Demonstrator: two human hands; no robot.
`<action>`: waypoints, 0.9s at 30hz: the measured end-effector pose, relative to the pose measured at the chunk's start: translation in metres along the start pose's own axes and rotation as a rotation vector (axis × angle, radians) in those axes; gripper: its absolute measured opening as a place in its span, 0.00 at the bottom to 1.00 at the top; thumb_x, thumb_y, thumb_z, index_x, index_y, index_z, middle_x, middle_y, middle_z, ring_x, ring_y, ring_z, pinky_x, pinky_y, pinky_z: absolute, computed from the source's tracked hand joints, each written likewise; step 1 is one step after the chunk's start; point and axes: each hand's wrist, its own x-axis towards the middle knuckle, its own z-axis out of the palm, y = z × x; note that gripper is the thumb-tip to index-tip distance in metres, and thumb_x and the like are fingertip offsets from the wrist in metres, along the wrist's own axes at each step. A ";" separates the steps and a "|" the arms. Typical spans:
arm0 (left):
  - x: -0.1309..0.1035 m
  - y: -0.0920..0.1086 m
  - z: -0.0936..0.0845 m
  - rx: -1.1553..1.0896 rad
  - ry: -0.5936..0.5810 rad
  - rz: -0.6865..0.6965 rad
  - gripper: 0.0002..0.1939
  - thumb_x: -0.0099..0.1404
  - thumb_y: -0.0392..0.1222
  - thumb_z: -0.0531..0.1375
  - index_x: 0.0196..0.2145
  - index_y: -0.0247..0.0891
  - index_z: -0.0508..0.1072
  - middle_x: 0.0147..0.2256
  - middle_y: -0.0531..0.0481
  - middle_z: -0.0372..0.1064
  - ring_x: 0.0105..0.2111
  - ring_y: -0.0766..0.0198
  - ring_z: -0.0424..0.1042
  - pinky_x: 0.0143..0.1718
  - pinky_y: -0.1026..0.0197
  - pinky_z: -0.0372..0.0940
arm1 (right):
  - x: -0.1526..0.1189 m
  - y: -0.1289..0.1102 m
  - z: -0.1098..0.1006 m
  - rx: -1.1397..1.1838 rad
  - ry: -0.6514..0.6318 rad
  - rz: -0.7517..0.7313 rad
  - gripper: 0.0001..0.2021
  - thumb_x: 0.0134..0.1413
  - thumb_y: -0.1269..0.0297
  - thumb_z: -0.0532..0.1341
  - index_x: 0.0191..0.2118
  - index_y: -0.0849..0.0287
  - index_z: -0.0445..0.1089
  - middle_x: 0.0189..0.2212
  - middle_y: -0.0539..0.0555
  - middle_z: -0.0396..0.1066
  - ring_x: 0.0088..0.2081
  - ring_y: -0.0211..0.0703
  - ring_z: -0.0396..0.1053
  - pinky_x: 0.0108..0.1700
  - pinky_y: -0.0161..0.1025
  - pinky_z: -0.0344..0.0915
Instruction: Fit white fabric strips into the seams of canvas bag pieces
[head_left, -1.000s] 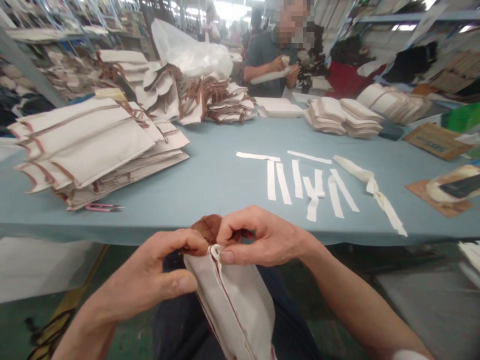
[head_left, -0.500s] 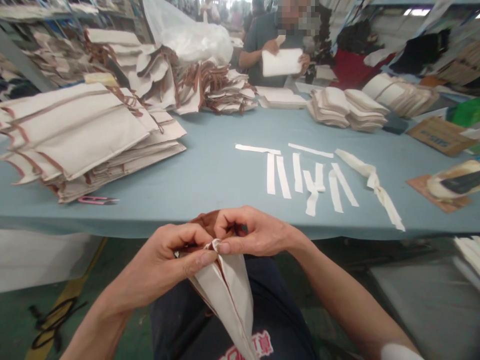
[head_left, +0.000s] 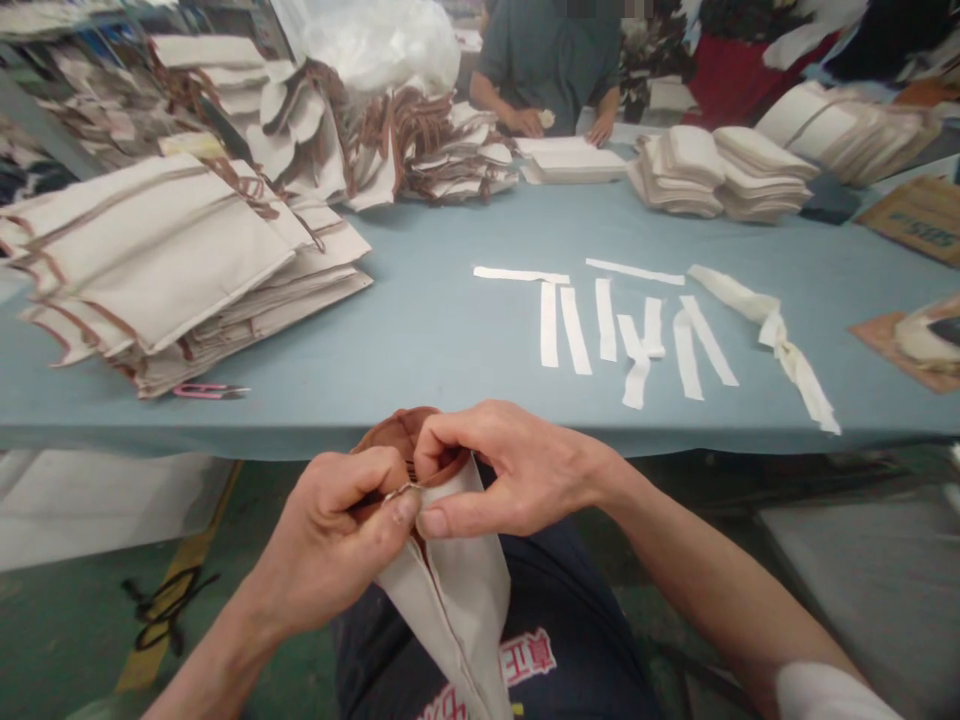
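A sewn piece of cream fabric with a brown lining (head_left: 466,570), shaped like a pouch, hangs over my lap with its brown-lined opening upward. My left hand (head_left: 349,530) is closed, pinching the edge of the opening between thumb and bent forefinger. Close against it, my right hand (head_left: 510,470) grips the same edge, thumb outside and fingers curled inside the rim. Both thumb tips meet at the top of the seam. Whatever lies under the fingertips is hidden.
Stacked cream pieces with brown edging (head_left: 172,250) lie at the table's left, beside pink thread snips (head_left: 210,391). White strips (head_left: 576,330) and a twisted strip (head_left: 772,320) rest on the blue table (head_left: 420,330). Across it, a co-worker's hands (head_left: 600,128) touch a cream stack.
The fabric's mouth has spread wider, showing more brown lining, and my right fingers reach inside it. Across the table, the co-worker has lowered a cream piece onto the stack.
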 end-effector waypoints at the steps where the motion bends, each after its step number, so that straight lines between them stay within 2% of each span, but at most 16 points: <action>1: -0.001 -0.001 0.000 -0.022 0.006 -0.017 0.20 0.69 0.41 0.61 0.20 0.40 0.63 0.18 0.61 0.55 0.19 0.71 0.53 0.21 0.67 0.48 | 0.002 0.002 0.002 -0.020 -0.015 -0.008 0.19 0.61 0.50 0.72 0.33 0.56 0.65 0.29 0.44 0.64 0.31 0.35 0.60 0.36 0.37 0.56; 5: -0.004 -0.006 -0.004 -0.113 -0.058 -0.116 0.21 0.72 0.45 0.63 0.22 0.40 0.69 0.20 0.57 0.66 0.21 0.69 0.62 0.23 0.68 0.56 | 0.008 0.009 0.006 -0.009 -0.060 -0.004 0.23 0.63 0.46 0.69 0.30 0.55 0.59 0.28 0.43 0.57 0.30 0.35 0.55 0.36 0.38 0.51; 7: -0.006 -0.008 -0.006 -0.129 -0.032 -0.157 0.22 0.73 0.48 0.63 0.22 0.39 0.70 0.20 0.57 0.66 0.21 0.69 0.60 0.22 0.68 0.56 | 0.011 0.010 0.007 0.002 -0.071 0.017 0.22 0.63 0.47 0.69 0.31 0.55 0.60 0.28 0.43 0.58 0.31 0.35 0.55 0.36 0.38 0.52; 9: -0.007 -0.008 -0.005 -0.105 0.030 -0.187 0.24 0.73 0.50 0.62 0.21 0.40 0.68 0.19 0.57 0.62 0.20 0.69 0.56 0.20 0.67 0.52 | 0.012 0.008 0.010 -0.058 -0.061 0.062 0.19 0.65 0.51 0.68 0.32 0.55 0.61 0.29 0.43 0.60 0.31 0.36 0.57 0.37 0.38 0.52; 13: -0.007 -0.003 0.000 0.024 0.132 -0.210 0.25 0.74 0.54 0.61 0.21 0.40 0.66 0.20 0.57 0.58 0.21 0.68 0.55 0.21 0.65 0.53 | 0.015 -0.005 0.025 -0.316 0.073 0.160 0.15 0.64 0.59 0.65 0.31 0.54 0.58 0.28 0.45 0.63 0.32 0.38 0.57 0.37 0.40 0.49; 17: -0.007 0.000 0.003 0.033 0.172 -0.217 0.28 0.75 0.58 0.60 0.21 0.40 0.66 0.22 0.56 0.60 0.23 0.66 0.58 0.23 0.65 0.56 | 0.019 -0.017 0.045 -0.481 0.235 0.201 0.13 0.60 0.63 0.63 0.32 0.53 0.56 0.30 0.48 0.67 0.33 0.40 0.56 0.36 0.42 0.47; 19: -0.009 -0.004 0.003 -0.026 0.163 -0.219 0.30 0.76 0.61 0.61 0.21 0.41 0.66 0.22 0.56 0.59 0.23 0.66 0.57 0.23 0.64 0.56 | 0.019 -0.019 0.050 -0.440 0.244 0.233 0.12 0.60 0.64 0.63 0.32 0.53 0.56 0.30 0.48 0.67 0.33 0.40 0.57 0.36 0.41 0.48; 22: -0.015 -0.017 -0.002 -0.095 0.139 -0.262 0.34 0.77 0.68 0.59 0.22 0.41 0.67 0.20 0.57 0.59 0.21 0.67 0.54 0.22 0.64 0.56 | 0.019 -0.018 0.046 -0.303 0.157 0.286 0.14 0.60 0.65 0.66 0.30 0.54 0.58 0.26 0.44 0.62 0.30 0.36 0.56 0.36 0.38 0.50; 25: -0.022 -0.028 -0.013 -0.195 0.043 -0.325 0.39 0.80 0.73 0.47 0.28 0.40 0.74 0.23 0.54 0.68 0.22 0.65 0.61 0.23 0.64 0.58 | 0.018 -0.015 0.037 -0.252 0.110 0.292 0.16 0.60 0.66 0.69 0.29 0.55 0.59 0.25 0.41 0.60 0.29 0.34 0.55 0.36 0.38 0.49; 27: -0.022 -0.028 -0.021 -0.192 -0.039 -0.296 0.37 0.80 0.72 0.49 0.31 0.39 0.77 0.26 0.53 0.71 0.25 0.63 0.65 0.27 0.64 0.62 | 0.018 -0.012 0.031 -0.258 0.096 0.269 0.17 0.62 0.65 0.70 0.29 0.56 0.60 0.25 0.41 0.60 0.29 0.33 0.55 0.36 0.38 0.48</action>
